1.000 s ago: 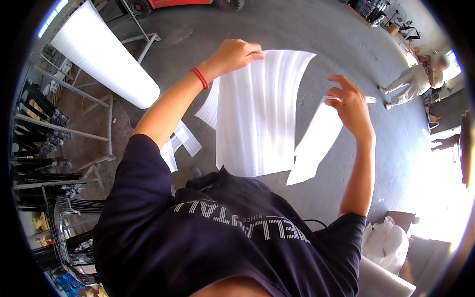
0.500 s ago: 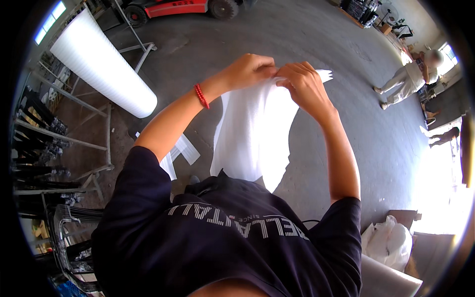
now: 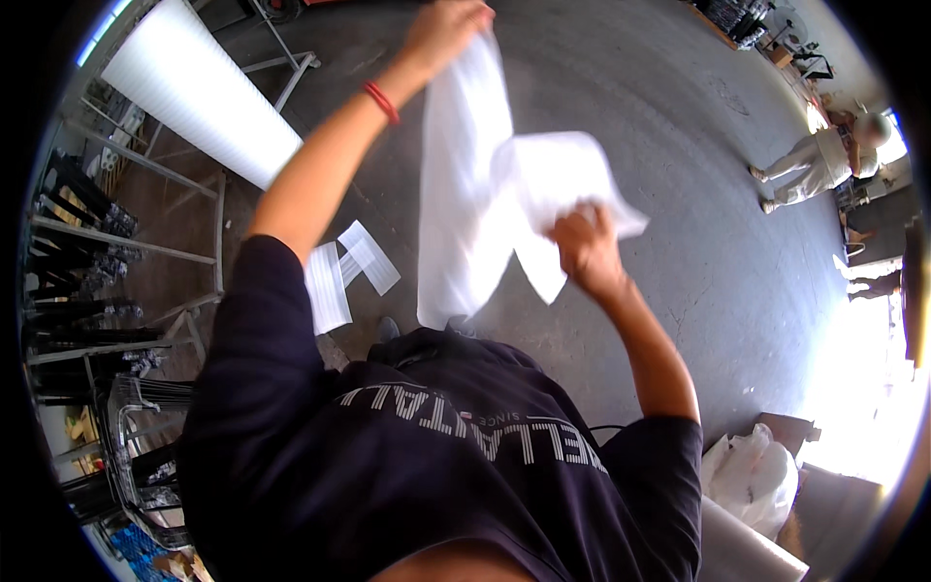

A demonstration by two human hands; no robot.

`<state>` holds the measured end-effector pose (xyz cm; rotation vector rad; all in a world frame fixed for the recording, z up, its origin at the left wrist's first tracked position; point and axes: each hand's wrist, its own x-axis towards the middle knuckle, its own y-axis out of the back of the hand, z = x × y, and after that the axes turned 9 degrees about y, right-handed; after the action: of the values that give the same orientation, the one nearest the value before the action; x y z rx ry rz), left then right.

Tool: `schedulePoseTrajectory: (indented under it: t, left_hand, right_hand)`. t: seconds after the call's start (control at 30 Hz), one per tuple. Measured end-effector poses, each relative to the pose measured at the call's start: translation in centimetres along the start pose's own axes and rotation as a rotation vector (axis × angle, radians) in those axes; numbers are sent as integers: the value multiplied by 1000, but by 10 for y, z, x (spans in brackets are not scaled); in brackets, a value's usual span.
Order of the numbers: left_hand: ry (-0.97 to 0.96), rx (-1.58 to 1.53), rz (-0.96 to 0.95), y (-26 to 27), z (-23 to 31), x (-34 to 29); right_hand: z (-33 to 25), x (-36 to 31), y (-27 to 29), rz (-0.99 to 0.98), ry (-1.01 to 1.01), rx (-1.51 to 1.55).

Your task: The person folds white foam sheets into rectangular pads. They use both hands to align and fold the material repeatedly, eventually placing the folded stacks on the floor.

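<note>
A thin white foam sheet (image 3: 461, 184) hangs in front of me, pulled apart into a long left strip and a folded right part (image 3: 558, 170). Whether the two are still joined is hard to tell. My left hand (image 3: 448, 34), raised at the top with a red bracelet on its wrist, is closed on the upper end of the strip. Lower and to the right, my right hand (image 3: 590, 254) is closed on the right part, blurred by motion. On the floor at my left lie white foam pieces (image 3: 369, 257), near my shoe (image 3: 389, 328).
A large white foam roll (image 3: 199, 92) leans across a metal rack (image 3: 218, 233) at the left. Black metal parts (image 3: 78, 267) fill the rack. A person (image 3: 824, 160) stands at the far right. White plastic bags (image 3: 752, 480) sit at the lower right.
My hands, earlier close together at the sheet's top, have moved apart: the left up and leftward, the right down. The sheet has split downward between them.
</note>
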<state>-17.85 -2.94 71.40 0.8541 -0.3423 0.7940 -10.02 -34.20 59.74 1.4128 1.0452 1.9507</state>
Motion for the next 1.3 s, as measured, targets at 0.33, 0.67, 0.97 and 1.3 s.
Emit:
schedulePoseTrajectory:
  t: [0.33,0.67,0.97,1.3]
  left_hand:
    - [-40,550,324,75,-45,3]
    - [-456,49,33,-102,86,-59]
    - [232,-179,-485,-54,17,-70]
    - [-79,41,-291,-57,50,-71]
  right_hand:
    - [-37,-288,12,-1240,-794,384]
    - [63,44,70,-41,-424,457]
    - [65,43,74,114,-682,434]
    - [63,84,74,-59,-236,-147]
